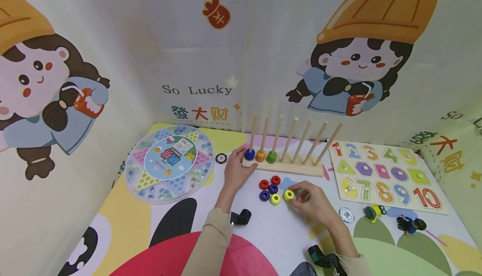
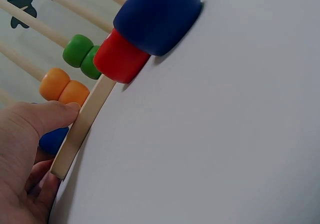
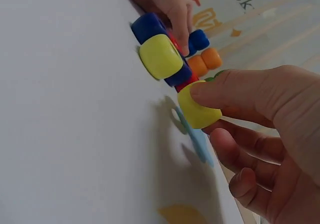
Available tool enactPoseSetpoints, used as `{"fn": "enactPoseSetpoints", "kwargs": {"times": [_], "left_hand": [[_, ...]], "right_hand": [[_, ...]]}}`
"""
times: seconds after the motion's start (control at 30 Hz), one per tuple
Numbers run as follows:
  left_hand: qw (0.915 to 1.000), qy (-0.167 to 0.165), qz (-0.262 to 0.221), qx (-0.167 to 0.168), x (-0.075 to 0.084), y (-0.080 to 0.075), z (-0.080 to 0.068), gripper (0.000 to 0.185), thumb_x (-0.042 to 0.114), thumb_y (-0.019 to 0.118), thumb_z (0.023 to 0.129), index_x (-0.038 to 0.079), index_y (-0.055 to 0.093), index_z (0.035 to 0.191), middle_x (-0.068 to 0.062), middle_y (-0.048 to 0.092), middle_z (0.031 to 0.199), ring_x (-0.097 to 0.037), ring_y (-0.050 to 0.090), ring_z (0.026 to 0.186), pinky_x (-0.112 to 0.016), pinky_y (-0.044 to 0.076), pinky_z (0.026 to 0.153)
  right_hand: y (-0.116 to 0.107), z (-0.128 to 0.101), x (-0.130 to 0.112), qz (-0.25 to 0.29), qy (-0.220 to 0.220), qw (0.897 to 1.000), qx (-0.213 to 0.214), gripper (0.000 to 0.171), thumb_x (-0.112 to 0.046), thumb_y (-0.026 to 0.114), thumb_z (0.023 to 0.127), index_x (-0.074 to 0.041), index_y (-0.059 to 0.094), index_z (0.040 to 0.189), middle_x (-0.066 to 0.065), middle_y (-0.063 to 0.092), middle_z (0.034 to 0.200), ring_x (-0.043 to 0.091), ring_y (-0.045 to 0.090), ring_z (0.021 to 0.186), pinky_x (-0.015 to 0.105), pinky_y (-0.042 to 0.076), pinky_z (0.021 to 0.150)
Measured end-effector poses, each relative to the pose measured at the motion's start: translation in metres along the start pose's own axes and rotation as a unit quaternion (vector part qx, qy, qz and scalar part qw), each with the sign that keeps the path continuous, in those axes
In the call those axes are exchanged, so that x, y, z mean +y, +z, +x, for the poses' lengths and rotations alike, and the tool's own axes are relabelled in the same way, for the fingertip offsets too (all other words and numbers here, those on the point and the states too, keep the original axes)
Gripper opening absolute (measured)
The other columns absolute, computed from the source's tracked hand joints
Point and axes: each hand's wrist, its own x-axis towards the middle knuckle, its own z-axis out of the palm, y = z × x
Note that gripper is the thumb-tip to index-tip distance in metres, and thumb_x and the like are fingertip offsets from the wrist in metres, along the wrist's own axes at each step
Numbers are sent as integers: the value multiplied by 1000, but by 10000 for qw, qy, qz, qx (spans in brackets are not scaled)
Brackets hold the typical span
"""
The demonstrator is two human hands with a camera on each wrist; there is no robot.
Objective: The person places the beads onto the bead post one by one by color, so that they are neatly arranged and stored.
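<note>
A play mat (image 1: 263,234) covers the table, printed with bright shapes. On its left lies a round marble board game (image 1: 169,163) under a clear lid, and on its right a number puzzle board (image 1: 384,175) with digits 1 to 10. Between them stands a wooden peg rack (image 1: 288,163) with 7 upright rods; the first 3 rods from the left carry a blue, an orange and a green ring.

The left hand (image 1: 236,168) rests at the rack's left end, its thumb pressed flat against the edge of the wooden base and its other fingers loosely bent beside it, holding nothing. The right hand (image 1: 310,199) pinches a yellow ring (image 1: 288,194) between thumb and fingertips, just on the mat. This ring sits just beside a small cluster of loose rings (image 1: 269,188), 2 red, 2 blue and 1 yellow, in front of the rack. 2 small toy figures (image 1: 395,219) lie near the puzzle board.
</note>
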Motion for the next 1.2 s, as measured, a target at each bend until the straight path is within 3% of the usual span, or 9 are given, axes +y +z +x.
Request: {"fn": "enactPoseSetpoints", "kwargs": {"times": [0.23,0.5,0.7,0.9,1.03,1.2], "left_hand": [[10000,62,55,14,2,-1,0,64,24,82,79,-3,59,132,-13,55,137,-30,55,118,-42,51,90],[10000,57,-9,49,3,-2,0,63,23,83,79,-3,60,132,-13,55,137,-30,55,117,-41,51,90],[10000,60,20,60,3,-1,-1,63,23,83,78,-3,61,130,-14,55,136,-31,55,118,-42,50,91],[10000,-27,-23,-7,4,-2,2,63,23,83,78,-2,61,131,-13,55,137,-31,55,119,-44,49,94],[10000,11,-19,2,4,-1,3,64,24,83,78,-2,61,131,-13,55,137,-31,56,116,-42,51,91],[10000,-17,6,18,3,-3,-2,63,24,84,77,-2,61,130,-14,55,137,-31,56,116,-43,51,89]], "right_hand": [[-8,8,-5,-46,-374,9978,553,28,1,81,76,-3,72,102,4,69,92,6,55,65,24,51,58],[-24,25,-22,-434,-824,9845,1487,31,2,80,77,-1,72,107,8,69,96,9,56,66,25,48,55],[-45,44,-51,-390,-960,9674,2310,30,-1,79,80,0,72,109,9,66,94,7,55,67,14,42,55],[-72,71,-86,-182,-1352,9423,3058,31,-1,75,84,1,71,114,14,67,99,2,52,69,9,41,60],[-82,86,-99,-465,-1474,9356,3173,30,-4,75,85,0,71,114,15,66,98,0,51,68,11,40,60],[-80,92,-104,-895,-1353,9397,3009,28,-7,75,85,0,71,112,13,67,96,6,54,65,13,39,58]]}}
